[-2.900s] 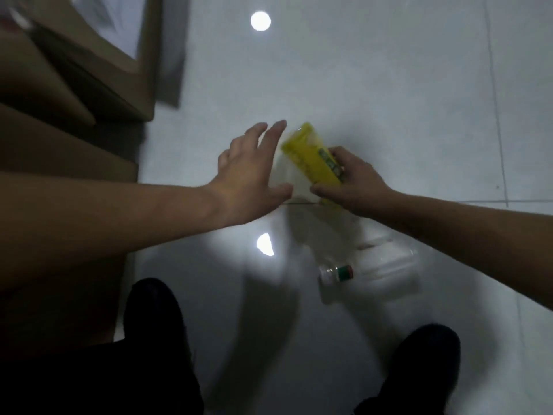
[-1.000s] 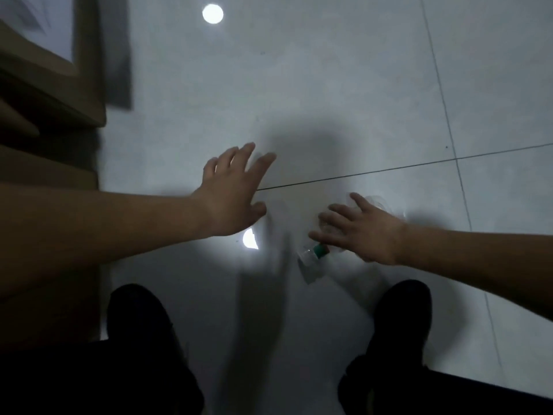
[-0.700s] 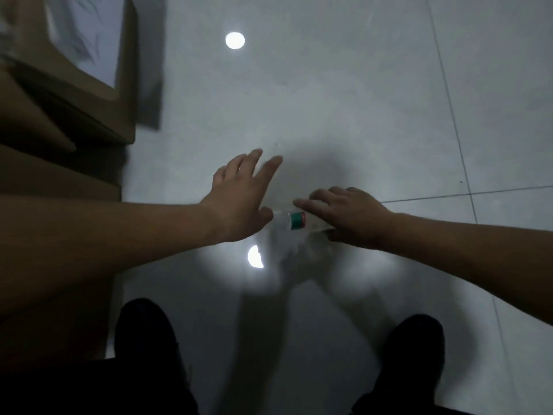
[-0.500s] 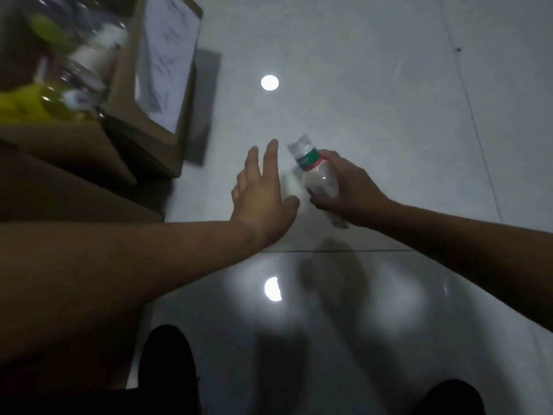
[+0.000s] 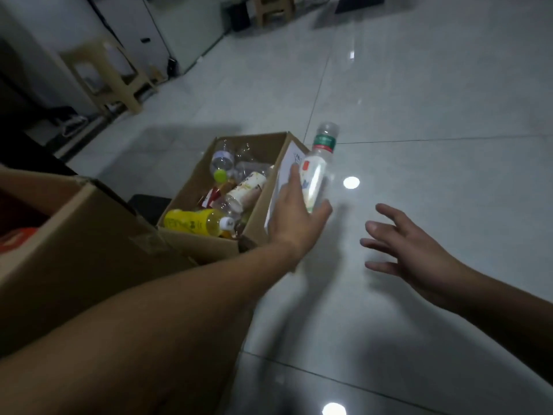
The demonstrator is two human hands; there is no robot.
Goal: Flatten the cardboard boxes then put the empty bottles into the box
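My left hand (image 5: 294,218) holds a clear plastic bottle (image 5: 317,170) with a green band under its cap, upright and slightly tilted, just beside the right wall of the open cardboard box (image 5: 191,182). Inside the box lie several empty bottles, among them a yellow one (image 5: 191,223) and one with a light green cap (image 5: 220,175). My right hand (image 5: 410,250) hovers over the floor to the right with its fingers spread, holding nothing.
A bigger cardboard box (image 5: 89,238) stands at the left under my left forearm. A beige plastic stool (image 5: 104,70) and a white cabinet (image 5: 179,28) are at the back left. Glossy tiled floor (image 5: 419,130) stretches to the right.
The clear bottle, picked off the floor by my right hand, has passed to my left hand. My right hand has let go and opened. The view has swung up toward the box.
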